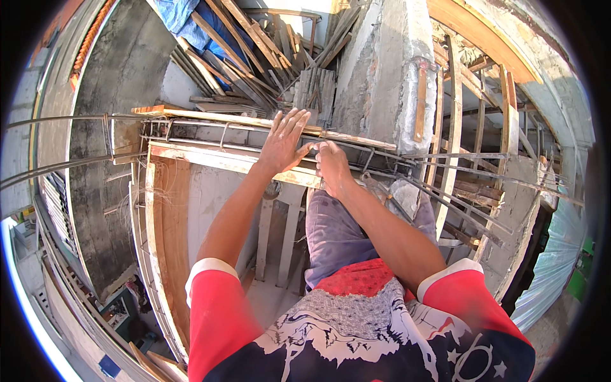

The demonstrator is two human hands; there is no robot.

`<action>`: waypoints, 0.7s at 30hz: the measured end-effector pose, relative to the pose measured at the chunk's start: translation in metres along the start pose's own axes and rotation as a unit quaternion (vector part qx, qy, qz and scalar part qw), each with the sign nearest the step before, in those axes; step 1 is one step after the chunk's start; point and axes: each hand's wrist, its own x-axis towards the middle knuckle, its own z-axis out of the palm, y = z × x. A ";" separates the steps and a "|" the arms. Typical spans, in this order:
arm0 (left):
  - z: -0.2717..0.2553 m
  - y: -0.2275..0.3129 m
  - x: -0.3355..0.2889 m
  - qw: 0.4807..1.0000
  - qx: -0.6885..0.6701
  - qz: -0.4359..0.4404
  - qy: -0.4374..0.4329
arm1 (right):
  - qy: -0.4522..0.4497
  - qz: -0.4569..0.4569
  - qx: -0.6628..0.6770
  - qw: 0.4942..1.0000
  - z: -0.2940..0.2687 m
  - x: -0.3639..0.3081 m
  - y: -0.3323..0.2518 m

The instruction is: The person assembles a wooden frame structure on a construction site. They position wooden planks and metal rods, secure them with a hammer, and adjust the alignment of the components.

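A narrow wooden form runs across in front of me, with a far board (359,138), a near board (210,156) and a steel rebar cage (223,135) between them. My left hand (284,141) lies with outstretched fingers over the far board, its thumb pointing toward my other hand. Close beside it, my right hand (333,167) is closed, thumb and fingers pressed together above the near board. Whatever is in that grip is hidden or too small to name.
Beyond the form lie a heap of loose planks (254,57) and a blue tarp (177,24). A rough concrete column (388,70) rises at the far right. Bare rebar ends (471,210) jut out beside my legs. Another form side (167,235) runs toward me at left, above a drop.
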 end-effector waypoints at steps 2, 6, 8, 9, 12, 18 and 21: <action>0.014 -0.010 -0.003 0.998 -0.017 -0.035 -0.046 | -0.017 -0.003 -0.028 0.999 0.004 -0.011 -0.011; 0.029 0.002 0.003 0.997 -0.049 -0.059 -0.017 | 0.010 -0.018 -0.030 0.999 -0.012 -0.005 -0.014; 0.031 0.006 0.004 0.997 -0.048 -0.060 -0.007 | 0.009 -0.017 -0.053 0.998 -0.015 -0.004 -0.012; 0.031 0.006 0.004 0.997 -0.054 -0.060 -0.001 | 0.017 -0.035 -0.090 0.995 -0.015 -0.001 -0.011; 0.033 0.003 0.008 0.998 -0.042 -0.055 -0.005 | 0.039 -0.082 -0.184 0.979 -0.008 0.003 -0.004; 0.030 -0.001 0.004 0.997 -0.053 -0.057 -0.017 | 0.082 -0.150 -0.305 0.937 0.007 -0.016 -0.007; 0.029 0.003 0.008 0.996 -0.056 -0.062 -0.017 | 0.082 -0.170 -0.334 0.924 0.006 -0.015 -0.005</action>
